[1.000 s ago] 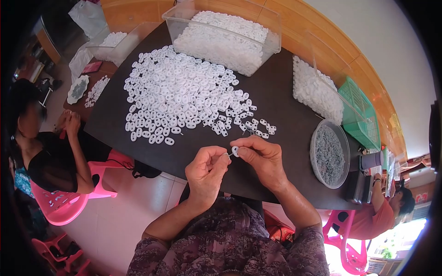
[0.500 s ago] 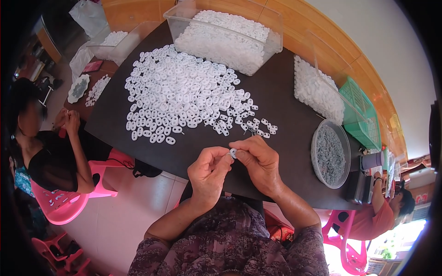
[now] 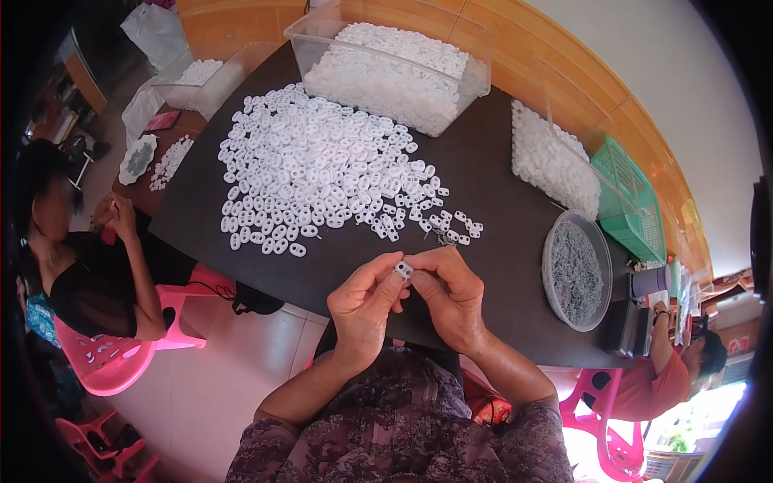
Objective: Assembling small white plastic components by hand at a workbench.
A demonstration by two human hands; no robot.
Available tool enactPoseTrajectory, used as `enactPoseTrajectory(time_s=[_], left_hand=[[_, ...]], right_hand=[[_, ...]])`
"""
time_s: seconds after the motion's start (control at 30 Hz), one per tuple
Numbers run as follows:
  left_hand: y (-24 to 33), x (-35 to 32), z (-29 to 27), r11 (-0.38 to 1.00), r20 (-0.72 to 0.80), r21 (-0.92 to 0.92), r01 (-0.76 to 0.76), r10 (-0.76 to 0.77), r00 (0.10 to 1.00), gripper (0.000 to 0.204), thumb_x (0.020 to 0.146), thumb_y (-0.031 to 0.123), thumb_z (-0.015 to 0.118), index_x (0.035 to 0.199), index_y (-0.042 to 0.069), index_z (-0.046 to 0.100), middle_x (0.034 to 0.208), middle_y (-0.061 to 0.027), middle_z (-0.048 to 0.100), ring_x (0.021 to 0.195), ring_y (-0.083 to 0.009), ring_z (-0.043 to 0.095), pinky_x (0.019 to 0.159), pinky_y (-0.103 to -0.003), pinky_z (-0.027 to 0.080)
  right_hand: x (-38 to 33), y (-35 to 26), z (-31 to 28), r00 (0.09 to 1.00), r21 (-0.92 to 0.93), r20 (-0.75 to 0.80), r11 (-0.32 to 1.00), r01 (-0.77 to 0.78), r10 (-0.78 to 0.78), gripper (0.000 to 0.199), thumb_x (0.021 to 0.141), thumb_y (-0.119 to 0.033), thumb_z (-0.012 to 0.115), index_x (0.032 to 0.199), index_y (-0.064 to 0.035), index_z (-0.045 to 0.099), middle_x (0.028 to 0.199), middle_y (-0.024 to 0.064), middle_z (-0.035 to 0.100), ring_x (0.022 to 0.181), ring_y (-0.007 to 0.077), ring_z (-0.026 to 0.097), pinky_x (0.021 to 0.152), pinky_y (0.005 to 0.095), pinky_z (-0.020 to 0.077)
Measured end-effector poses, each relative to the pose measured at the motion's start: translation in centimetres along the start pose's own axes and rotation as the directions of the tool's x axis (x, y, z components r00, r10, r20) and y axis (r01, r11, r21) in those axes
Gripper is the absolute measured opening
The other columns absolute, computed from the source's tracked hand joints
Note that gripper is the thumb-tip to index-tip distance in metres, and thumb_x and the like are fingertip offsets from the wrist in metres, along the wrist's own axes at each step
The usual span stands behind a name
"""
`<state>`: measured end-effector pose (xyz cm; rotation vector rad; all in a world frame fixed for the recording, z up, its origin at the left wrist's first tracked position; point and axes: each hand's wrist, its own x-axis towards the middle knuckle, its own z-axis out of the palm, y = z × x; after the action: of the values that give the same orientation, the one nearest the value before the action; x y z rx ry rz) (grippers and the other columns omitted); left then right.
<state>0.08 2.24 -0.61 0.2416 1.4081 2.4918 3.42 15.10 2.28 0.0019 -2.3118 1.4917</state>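
Dark-topped table (image 3: 515,274) fills most of the space in front of the worker. A co-worker in a black top (image 3: 88,278) sits off to the left on a pink plastic chair (image 3: 105,362); another in an orange top (image 3: 648,394) is at the far right. Big clear bin (image 3: 322,42) at the back, heaped with white pieces; a second clear bin (image 3: 568,101) to its right, also loaded, with a green lattice basket (image 3: 636,193) tight beside it. A broad white pile (image 3: 314,153) takes up the table's middle, between the hands and the big bin — looser pieces (image 3: 427,213) trail off its right edge. Round translucent tub (image 3: 609,274) at right, full of fine grey bits (image 3: 576,274).

Bins are see-through, smooth-walled; pile pieces are matt, flat, rounded ovals with two holes each. Tub contents look wiry and tangled, too small to make out singly.

Left hand (image 3: 362,310) and right hand (image 3: 455,302) meet above the near table edge, thumbs and index fingers pinching one white two-hole piece (image 3: 403,270) from either side — other fingers curled in, holes facing up.
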Motion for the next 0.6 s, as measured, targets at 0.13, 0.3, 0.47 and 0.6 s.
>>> enactPoseTrajectory(time_s=[0.13,0.3,0.47,0.6], left_hand=[[0.2,0.4,-0.3,0.995,0.046,-0.097,0.006,-0.002,0.999,0.024,0.092,0.002,0.06,0.115,-0.004,0.061,0.092,-0.0062,0.066,0.074,-0.0087,0.059,0.064,-0.021,0.049],[1.0,0.2,0.3,0.982,0.014,-0.169,0.085,-0.084,0.996,0.022,0.092,0.002,0.059,0.112,-0.005,0.062,0.095,-0.0101,0.067,0.086,-0.0114,0.063,0.077,-0.023,0.051],[0.8,-0.2,0.3,0.983,0.007,-0.18,0.035,-0.034,0.999,0.021,0.092,0.003,0.059,0.111,-0.005,0.062,0.095,-0.0087,0.067,0.084,-0.0103,0.062,0.077,-0.022,0.05],[0.7,-0.5,0.2,0.99,0.027,-0.143,-0.022,0.026,0.999,0.021,0.092,0.005,0.06,0.11,-0.005,0.063,0.095,-0.0075,0.066,0.082,-0.0094,0.06,0.076,-0.022,0.049]], right_hand=[[-0.2,-0.8,0.4,0.997,-0.045,-0.041,0.997,0.068,-0.069,0.03,0.075,0.003,0.07,0.103,-0.0034,0.064,0.09,0.0069,0.062,0.08,0.0195,0.056,0.066,0.0303,0.0472],[-0.3,-0.3,0.5,0.971,-0.144,-0.053,0.964,0.224,-0.233,0.039,0.068,0.003,0.075,0.105,-0.0014,0.064,0.093,0.0083,0.062,0.08,0.02,0.055,0.061,0.0292,0.0472],[-0.5,-0.3,0.4,0.967,-0.125,-0.082,0.965,0.229,-0.24,0.039,0.067,0.003,0.075,0.104,-0.0007,0.064,0.093,0.0084,0.063,0.078,0.0196,0.055,0.061,0.0288,0.0468],[-0.9,-0.8,0.5,0.972,-0.105,-0.108,0.974,0.199,-0.21,0.039,0.067,0.003,0.075,0.104,-0.0008,0.065,0.092,0.0087,0.064,0.077,0.0195,0.054,0.061,0.0288,0.0464]])
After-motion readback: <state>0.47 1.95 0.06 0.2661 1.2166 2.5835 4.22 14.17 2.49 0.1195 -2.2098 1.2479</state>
